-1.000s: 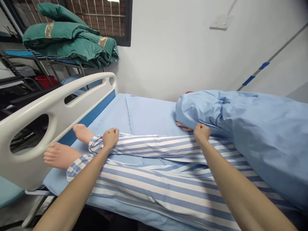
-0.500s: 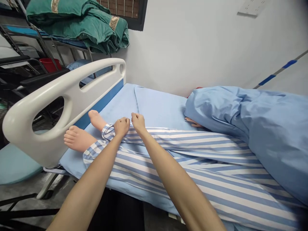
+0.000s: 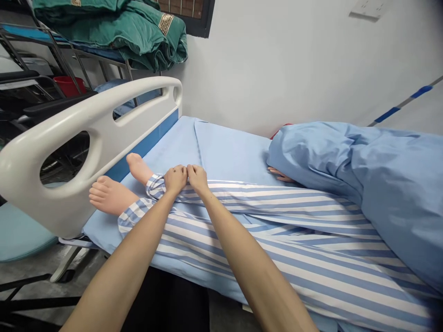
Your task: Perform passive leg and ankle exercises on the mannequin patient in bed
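My left hand (image 3: 176, 179) is closed in a fist over the lower part of the far leg, just above the ankle. My right hand (image 3: 197, 177), closed too, is right beside it, the knuckles touching or nearly so. Their undersides and thumbs are hidden; no cloth shows pulled up between the fingers. Blue-and-white striped trousers (image 3: 277, 203) cover both legs of a figure lying on the bed. Its bare feet, the far foot (image 3: 138, 168) and the near foot (image 3: 112, 196), point toward the footboard. The near trouser leg passes under my forearms.
A cream footboard (image 3: 138, 94) with cut-out handles closes the bed's left end. Light-blue sheet (image 3: 228, 145) covers the mattress. A blue quilt (image 3: 321, 152) lies over the figure's upper part, with fingers (image 3: 280, 174) showing at its edge. Green bedding (image 3: 138, 34) is piled behind, near a red bucket (image 3: 69, 85).
My two fists have come together, the right one moving slightly left toward the left one. The camera view has shifted a little. The legs and quilt lie as before.
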Demonstrator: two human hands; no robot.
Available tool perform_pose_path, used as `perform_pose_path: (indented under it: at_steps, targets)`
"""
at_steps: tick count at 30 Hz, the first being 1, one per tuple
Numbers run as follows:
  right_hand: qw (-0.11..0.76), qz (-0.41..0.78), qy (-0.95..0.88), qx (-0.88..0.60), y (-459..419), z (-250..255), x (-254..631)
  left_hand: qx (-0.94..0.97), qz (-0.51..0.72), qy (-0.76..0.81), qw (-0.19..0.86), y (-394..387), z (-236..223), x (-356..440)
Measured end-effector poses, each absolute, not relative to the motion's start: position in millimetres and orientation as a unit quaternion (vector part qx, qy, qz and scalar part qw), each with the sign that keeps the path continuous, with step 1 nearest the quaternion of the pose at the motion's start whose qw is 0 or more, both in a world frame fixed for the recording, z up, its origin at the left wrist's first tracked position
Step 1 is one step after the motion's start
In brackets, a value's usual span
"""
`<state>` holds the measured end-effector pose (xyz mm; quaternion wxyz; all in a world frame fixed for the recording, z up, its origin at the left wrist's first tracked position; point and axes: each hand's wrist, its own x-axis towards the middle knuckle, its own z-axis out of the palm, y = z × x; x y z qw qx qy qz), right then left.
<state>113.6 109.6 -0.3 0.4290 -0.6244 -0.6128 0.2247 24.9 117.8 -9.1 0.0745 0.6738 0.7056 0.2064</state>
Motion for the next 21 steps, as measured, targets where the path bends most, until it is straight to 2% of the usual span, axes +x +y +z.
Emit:
perform_pose_path:
  at_steps: [21]
  targets:
    - [0.401,0.169,-0.621,-0.652,108.8,-0.2,107.4,0.684,0.209,0.694,0.078,116.2,-6.7,22.7]
